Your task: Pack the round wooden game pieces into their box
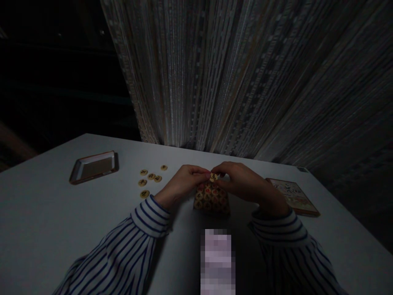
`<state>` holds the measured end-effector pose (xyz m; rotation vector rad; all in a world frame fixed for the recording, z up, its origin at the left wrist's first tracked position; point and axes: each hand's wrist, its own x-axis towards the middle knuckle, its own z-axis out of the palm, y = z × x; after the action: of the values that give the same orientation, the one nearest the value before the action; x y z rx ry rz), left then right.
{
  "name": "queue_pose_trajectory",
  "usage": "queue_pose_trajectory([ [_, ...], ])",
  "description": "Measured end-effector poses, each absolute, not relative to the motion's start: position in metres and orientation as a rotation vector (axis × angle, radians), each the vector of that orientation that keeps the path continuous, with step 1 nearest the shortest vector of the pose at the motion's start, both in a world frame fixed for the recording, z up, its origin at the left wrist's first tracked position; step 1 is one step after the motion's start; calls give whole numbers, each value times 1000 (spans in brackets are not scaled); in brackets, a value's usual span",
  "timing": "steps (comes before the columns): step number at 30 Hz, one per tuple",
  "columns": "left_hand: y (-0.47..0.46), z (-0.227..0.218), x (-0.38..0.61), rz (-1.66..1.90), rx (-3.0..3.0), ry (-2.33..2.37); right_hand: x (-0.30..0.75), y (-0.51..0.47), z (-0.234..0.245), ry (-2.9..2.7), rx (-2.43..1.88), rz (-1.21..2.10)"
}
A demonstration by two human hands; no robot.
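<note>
My left hand (186,182) and my right hand (238,180) meet over a small box (211,212) filled with rows of round Chinese chess pieces. Between their fingertips is one pale round Chinese chess piece (213,177) with a dark character, tilted toward me. Both hands are closed in a pinch on it. Pieces with red and dark characters lie in the box just below, some partly hidden by my fingers. Several loose pieces (151,176) lie flat on the table left of my left hand.
On the white table (76,229), a shallow rectangular tray (93,167) sits at the far left. A flat box or lid with a printed picture (291,194) lies to the right, beyond my right wrist. A striped string curtain (196,82) hangs along the table's back edge. The light is dim.
</note>
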<state>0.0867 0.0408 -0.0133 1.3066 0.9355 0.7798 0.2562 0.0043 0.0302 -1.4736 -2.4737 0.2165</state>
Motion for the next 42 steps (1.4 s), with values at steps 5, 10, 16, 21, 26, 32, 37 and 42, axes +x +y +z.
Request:
queue_pose_trajectory([
  [5, 41, -15, 87, 774, 1304, 947, 256, 4, 30, -2481, -1455, 220],
  [10, 44, -19, 85, 733, 1385, 935, 256, 4, 29, -2498, -1498, 237],
  [16, 48, -25, 80, 675, 1781, 998, 256, 7, 27, -2549, -1602, 288],
  [21, 43, -23, 78, 485, 2122, 1092, 258, 10, 22, -2593, -1646, 319],
  [26, 38, -24, 79, 341, 2322, 1080, 262, 11, 17, -2631, -1698, 372],
  [32, 35, -26, 80, 307, 2478, 1049, 263, 12, 14, -2676, -1733, 413],
  [37, 34, -25, 81, 294, 2653, 1007, 263, 12, 13, -2701, -1756, 397],
  [42, 36, -30, 82, 281, 2744, 992, 263, 14, 8, -2728, -1741, 394],
])
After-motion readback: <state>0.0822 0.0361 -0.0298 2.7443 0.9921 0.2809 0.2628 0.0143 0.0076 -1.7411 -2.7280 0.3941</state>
